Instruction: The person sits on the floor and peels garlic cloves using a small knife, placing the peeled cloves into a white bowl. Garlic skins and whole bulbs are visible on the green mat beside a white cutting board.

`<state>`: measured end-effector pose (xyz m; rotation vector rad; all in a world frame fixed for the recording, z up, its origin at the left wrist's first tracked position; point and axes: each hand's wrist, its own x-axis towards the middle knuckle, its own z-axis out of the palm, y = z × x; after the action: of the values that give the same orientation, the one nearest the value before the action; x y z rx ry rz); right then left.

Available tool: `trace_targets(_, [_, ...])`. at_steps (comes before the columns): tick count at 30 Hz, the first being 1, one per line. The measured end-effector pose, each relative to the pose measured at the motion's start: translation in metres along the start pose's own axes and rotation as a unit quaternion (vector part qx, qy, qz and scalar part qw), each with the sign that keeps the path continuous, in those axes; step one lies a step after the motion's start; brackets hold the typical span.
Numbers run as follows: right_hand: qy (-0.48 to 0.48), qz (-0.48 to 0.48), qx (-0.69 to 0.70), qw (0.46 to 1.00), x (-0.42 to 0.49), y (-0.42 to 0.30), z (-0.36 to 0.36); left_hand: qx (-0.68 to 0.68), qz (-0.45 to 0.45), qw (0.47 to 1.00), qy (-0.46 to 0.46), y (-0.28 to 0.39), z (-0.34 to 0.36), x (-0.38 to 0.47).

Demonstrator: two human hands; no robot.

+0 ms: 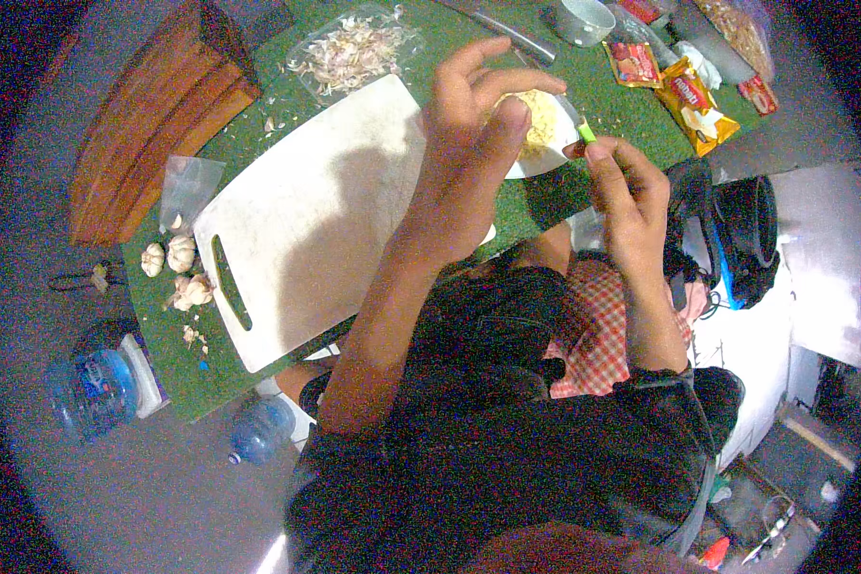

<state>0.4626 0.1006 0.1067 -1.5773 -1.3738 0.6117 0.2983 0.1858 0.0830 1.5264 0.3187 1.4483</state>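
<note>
My right hand (628,179) grips a small knife (586,133) with a green handle, its blade slanting up to the left over a white bowl (542,168). Finely chopped garlic (543,118) fills part of that bowl. Above the bowl's left side is my left hand (473,129), fingers bent and spread, with nothing visible in its grasp. Its index fingertip comes close to the blade tip; whether they touch is unclear. Left of the hands lies a white cutting board (316,186), bare and partly shadowed by my left arm. Garlic bulbs (181,253) rest by its handle slot.
Garlic skins (348,50) are heaped on a plastic bag at the far side of the green tabletop (194,387). A metal cup (585,21) and snack packets (696,107) stand far right. Brown wood (165,122) borders the left; water bottles (100,394) are below.
</note>
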Motion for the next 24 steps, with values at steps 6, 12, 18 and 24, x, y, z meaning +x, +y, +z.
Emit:
trace_targets(6, [-0.014, 0.053, 0.099, 0.994, -0.003, -0.007, -0.003, 0.034, -0.020, 0.999, 0.010, 0.003, -0.003, -0.004])
trace_targets(12, [0.020, 0.106, 0.148, 0.983, 0.005, 0.001, -0.013, 0.531, 0.095, 0.841, -0.030, 0.034, -0.004, -0.005])
trace_targets(18, [0.031, 0.047, 0.044, 0.997, 0.016, 0.027, -0.014, 0.625, 0.095, 0.771, -0.081, 0.059, -0.017, -0.012])
trace_targets(24, [0.042, -0.049, -0.124, 0.990, -0.003, 0.041, -0.004, 0.633, 0.051, 0.768, 0.077, 0.139, -0.112, -0.060])
